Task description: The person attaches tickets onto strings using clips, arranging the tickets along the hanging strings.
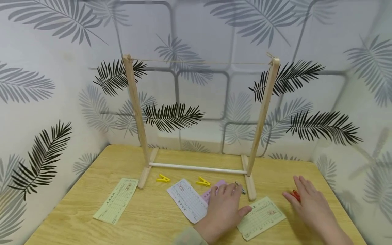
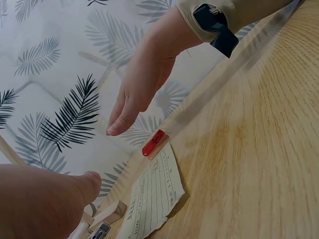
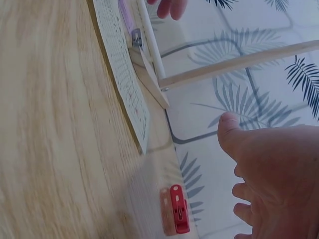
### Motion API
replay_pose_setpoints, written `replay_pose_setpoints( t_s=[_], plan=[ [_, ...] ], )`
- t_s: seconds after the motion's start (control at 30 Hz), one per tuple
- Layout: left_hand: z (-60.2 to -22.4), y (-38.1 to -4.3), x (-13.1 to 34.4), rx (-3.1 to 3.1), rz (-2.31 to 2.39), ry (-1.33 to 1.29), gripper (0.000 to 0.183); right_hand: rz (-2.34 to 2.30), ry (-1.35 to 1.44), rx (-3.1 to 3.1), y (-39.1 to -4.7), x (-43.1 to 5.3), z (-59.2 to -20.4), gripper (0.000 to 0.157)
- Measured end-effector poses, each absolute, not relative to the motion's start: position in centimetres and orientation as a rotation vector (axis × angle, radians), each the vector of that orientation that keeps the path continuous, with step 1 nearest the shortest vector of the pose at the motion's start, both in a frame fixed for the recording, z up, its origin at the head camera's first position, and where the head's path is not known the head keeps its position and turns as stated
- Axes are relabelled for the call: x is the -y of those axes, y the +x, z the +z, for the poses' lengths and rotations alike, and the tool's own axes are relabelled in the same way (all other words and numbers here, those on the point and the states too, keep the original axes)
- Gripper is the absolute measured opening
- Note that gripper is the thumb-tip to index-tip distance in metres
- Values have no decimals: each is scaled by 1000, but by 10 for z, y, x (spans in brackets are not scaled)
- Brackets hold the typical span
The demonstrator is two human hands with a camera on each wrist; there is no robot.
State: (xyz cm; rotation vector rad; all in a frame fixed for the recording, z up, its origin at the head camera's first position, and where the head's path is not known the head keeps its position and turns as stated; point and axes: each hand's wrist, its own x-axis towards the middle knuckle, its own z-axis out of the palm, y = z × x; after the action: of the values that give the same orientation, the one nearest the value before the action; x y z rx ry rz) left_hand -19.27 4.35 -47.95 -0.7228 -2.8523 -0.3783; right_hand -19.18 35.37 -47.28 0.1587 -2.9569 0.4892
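My left hand (image 1: 223, 207) hovers above a pink-purple paper slip (image 1: 221, 184), partly covering it, with fingers loosely extended and nothing held. A small grey clip (image 1: 243, 190) lies just beyond its fingertips. My right hand (image 1: 313, 206) is over the table's right side, fingers extended, thumb apart. Below it, a red clothespin (image 3: 180, 209) rests on the tabletop, apart from the hand in the right wrist view. Between both hands lies a pale green printed slip (image 1: 261, 217), its near edge slightly lifted. A white printed slip (image 1: 187, 199) lies left of my left hand.
A wooden frame (image 1: 136, 112) stands at the back, a string (image 1: 196, 62) tied across its top and a white rod (image 1: 199, 168) low down. Two yellow clothespins (image 1: 163, 178) lie near the rod. Another green slip (image 1: 117, 200) is at the left. Patterned walls enclose the table.
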Motion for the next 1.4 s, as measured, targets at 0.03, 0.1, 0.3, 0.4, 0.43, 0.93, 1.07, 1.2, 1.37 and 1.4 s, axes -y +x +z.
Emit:
replay_pose_setpoints(
  t_s=[0.03, 0.1, 0.3, 0.4, 0.43, 0.93, 1.07, 1.2, 1.37, 1.4],
  plan=[
    [-481, -193, -44, 2857, -382, -724, 73, 494, 157, 2961, -193, -355, -473, 84],
    [-484, -192, -46, 2863, -377, -734, 73, 498, 155, 2971, -194, -359, -475, 84],
    [-492, -190, -51, 2855, -367, -758, 72, 501, 168, 2986, -198, -370, -481, 82],
    [-496, -189, -54, 2858, -382, -767, 71, 517, 170, 2992, -200, -376, -481, 82],
    [-497, -189, -55, 2864, -386, -771, 72, 527, 168, 2996, -201, -377, -481, 82],
    [-506, -191, -57, 2944, -389, -786, 80, 605, 167, 3090, -206, -390, -489, 88],
    [-508, -192, -54, 2959, -387, -811, 75, 606, 172, 3087, -206, -389, -490, 87],
    [-508, -191, -53, 2969, -345, -828, 71, 626, 167, 3119, -207, -393, -492, 91],
    [-507, -192, -55, 2965, -342, -813, 67, 612, 193, 3136, -210, -400, -495, 89],
    [-507, -192, -55, 2960, -347, -814, 65, 601, 204, 3127, -211, -400, -495, 87]
  ],
)
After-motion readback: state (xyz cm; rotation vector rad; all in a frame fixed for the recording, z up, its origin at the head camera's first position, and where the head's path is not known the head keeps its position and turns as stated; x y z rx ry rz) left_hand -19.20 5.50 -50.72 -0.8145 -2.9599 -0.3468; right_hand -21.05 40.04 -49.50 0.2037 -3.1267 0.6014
